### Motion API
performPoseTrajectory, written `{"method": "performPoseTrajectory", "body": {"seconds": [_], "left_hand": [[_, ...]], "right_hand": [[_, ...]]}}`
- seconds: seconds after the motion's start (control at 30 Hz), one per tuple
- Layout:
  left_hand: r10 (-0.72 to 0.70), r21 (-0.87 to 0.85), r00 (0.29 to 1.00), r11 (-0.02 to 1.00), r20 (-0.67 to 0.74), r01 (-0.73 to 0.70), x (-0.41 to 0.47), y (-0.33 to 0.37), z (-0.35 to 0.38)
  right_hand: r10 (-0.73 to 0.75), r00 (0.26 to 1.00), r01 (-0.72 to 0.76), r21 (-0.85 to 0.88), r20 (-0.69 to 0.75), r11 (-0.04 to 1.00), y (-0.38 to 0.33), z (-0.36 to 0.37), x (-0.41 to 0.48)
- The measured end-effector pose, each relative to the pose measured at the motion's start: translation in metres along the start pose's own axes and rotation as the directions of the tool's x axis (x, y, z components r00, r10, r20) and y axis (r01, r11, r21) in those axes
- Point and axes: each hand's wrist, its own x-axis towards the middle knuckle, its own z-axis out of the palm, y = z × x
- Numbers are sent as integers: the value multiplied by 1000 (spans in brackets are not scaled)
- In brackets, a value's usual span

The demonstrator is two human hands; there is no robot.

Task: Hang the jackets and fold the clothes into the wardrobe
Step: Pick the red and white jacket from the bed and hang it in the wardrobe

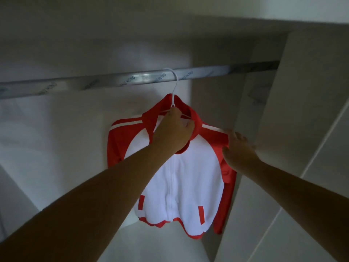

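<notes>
A red and white zip jacket (190, 186) hangs on a white wire hanger (176, 86) whose hook sits over the silver wardrobe rail (113, 81). My left hand (173, 132) is closed on the hanger's neck inside the red collar. My right hand (238, 150) grips the jacket's red right shoulder, fingers curled on the cloth. The jacket front faces me, zipped, with two red pocket trims low down.
The wardrobe's right side panel (264, 114) stands close beside the jacket. An open wardrobe door (302, 129) juts toward me on the right. The top panel (132, 40) runs above the rail. The rail's left stretch (37, 89) carries nothing.
</notes>
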Motion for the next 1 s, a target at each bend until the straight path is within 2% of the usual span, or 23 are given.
{"method": "performPoseTrajectory", "body": {"seconds": [0.07, 0.13, 0.17, 0.3, 0.47, 0.53, 0.63, 0.73, 0.77, 0.8, 0.83, 0.87, 0.9, 0.93, 0.97, 1.0], "left_hand": [[-206, -132, 972, 967, 114, 220, 17, 12, 15], [-346, -221, 931, 905, 112, 363, 31, 16, 27], [-379, -214, 922, 897, 79, 387, 36, 15, 30], [-316, -59, 948, 947, -26, 314, 39, -3, 29], [-230, -57, 973, 972, -13, 229, 32, -14, 23], [-231, -69, 973, 970, 8, 231, 31, -15, 21], [-220, -99, 975, 970, 28, 222, 29, -17, 20], [-234, -109, 972, 966, 24, 235, 25, -17, 21], [-248, -121, 968, 961, 29, 250, 25, -16, 22], [-263, -137, 964, 954, 41, 266, 26, -15, 22], [-272, -159, 961, 947, 55, 278, 27, -14, 22], [-276, -188, 959, 940, 72, 284, 29, -13, 21], [-276, -221, 956, 931, 98, 291, 29, -12, 20], [-268, -246, 955, 924, 128, 293, 29, -11, 20], [-255, -253, 955, 924, 150, 286, 29, -13, 19], [-235, -245, 959, 932, 156, 269, 27, -15, 18]], "right_hand": [[-56, 998, 57, -20, 14, 998, 6, 1, 5], [-119, 991, 115, 54, 67, 992, 11, -1, 5], [-145, 982, 134, 97, 117, 986, 14, -2, 3], [-244, 903, 201, 154, 354, 967, 23, 1, -8], [-302, 830, 349, -14, 468, 937, 18, -1, -15], [-302, 836, 382, -91, 459, 920, 16, -4, -17], [-255, 905, 332, -190, 340, 924, 10, -17, -21], [-245, 969, 245, -7, 7, 969, -7, -37, -33], [-261, 960, 267, 52, -99, 962, -13, -40, -42], [-328, 936, 335, 45, -126, 941, -18, -41, -52], [-418, 907, 417, -34, -55, 908, -20, -36, -65], [-481, 871, 491, -121, 99, 863, -22, -31, -79], [-462, 851, 509, -181, 250, 841, -19, -24, -88], [-397, 860, 469, -187, 322, 863, -15, -22, -92], [-354, 895, 401, -143, 273, 905, -13, -23, -90], [-307, 939, 319, -54, 154, 946, -14, -26, -85]]}}
